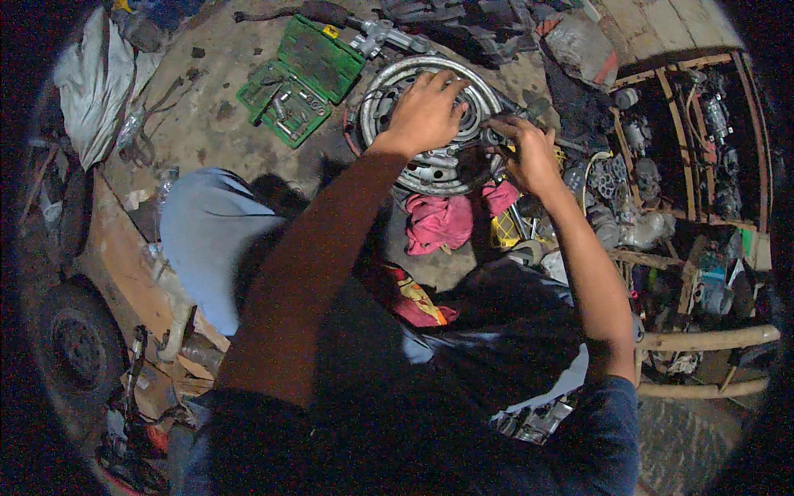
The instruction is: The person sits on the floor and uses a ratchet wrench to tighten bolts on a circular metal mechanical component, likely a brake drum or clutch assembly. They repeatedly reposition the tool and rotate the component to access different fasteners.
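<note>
A silver steel wheel rim [379, 87] lies flat on the floor in front of me. My left hand [426, 112] rests over its middle, fingers apart and slightly bent, palm hidden. At the rim's right edge, my right hand [529, 153] is closed, thumb and fingers pinched together. What it holds there is dark and too unclear to name. Metal parts sit inside the rim beneath my hands. Just below the rim lies a crumpled pink cloth [438, 223].
An opened green socket case [310, 62] with metal sockets stands left of the rim. Beyond it lies a metal shaft-like part [389, 37]. A yellow crate [503, 230] is near my right forearm. Wooden shelves [674, 107] with machine parts stand right; a tyre [81, 343] is at lower left.
</note>
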The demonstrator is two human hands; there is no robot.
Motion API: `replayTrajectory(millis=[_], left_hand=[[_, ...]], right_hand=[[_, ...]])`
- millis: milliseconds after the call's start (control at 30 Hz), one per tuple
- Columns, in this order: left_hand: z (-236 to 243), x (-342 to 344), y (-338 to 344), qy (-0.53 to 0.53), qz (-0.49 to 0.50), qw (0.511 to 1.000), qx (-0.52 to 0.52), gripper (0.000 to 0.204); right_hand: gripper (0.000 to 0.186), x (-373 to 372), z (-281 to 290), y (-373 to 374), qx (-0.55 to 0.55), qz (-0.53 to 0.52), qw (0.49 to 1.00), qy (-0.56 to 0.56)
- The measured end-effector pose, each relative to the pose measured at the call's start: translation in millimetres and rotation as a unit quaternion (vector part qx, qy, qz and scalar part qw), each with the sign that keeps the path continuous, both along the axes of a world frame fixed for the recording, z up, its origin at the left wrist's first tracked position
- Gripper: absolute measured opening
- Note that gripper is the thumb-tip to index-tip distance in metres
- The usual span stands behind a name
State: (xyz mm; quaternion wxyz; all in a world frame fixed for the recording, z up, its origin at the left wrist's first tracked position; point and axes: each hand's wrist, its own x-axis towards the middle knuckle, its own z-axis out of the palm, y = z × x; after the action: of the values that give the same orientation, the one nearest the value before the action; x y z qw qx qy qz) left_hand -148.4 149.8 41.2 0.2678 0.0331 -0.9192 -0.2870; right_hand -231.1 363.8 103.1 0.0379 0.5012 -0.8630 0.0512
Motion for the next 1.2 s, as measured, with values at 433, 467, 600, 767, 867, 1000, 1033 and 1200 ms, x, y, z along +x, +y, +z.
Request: replayTrajectory(millis=[433,467,600,767,867,1000,1033,1200], left_hand=[[-1,0,-1,0.015,0.003,1.000,-0.010,0.040],[1,1,1,0.007,0.005,1.000,-0.008,0.041],[0,0,-2,-0.004,-0.005,1.000,0.000,0.041],[-5,0,-3,-0.004,0.006,1.000,-0.009,0.041],[-1,2,-3,-0.002,-0.007,1.000,-0.005,0.041],[-5,0,-3,0.008,0.008,1.000,-0.020,0.040],[-4,0,-3,0.008,0.012,1.000,-0.024,0.040],[-3,0,-3,0.009,0.006,1.000,-0.005,0.040]], right_hand=[[0.046,12,0,-2,-0.077,0.002,0.997,0.011],[0.045,9,-4,3,-0.097,0.038,0.993,0.056],[0.046,12,15,-13,-0.051,-0.023,0.997,-0.050],[0.049,28,22,-29,0.025,-0.208,0.964,-0.166],[0.045,24,10,-15,-0.004,-0.132,0.983,-0.124],[0.038,23,-2,-6,-0.046,-0.036,0.997,0.042],[0.038,19,-2,-8,-0.036,-0.037,0.998,0.038],[0.034,18,9,-21,0.020,-0.178,0.980,-0.087]])
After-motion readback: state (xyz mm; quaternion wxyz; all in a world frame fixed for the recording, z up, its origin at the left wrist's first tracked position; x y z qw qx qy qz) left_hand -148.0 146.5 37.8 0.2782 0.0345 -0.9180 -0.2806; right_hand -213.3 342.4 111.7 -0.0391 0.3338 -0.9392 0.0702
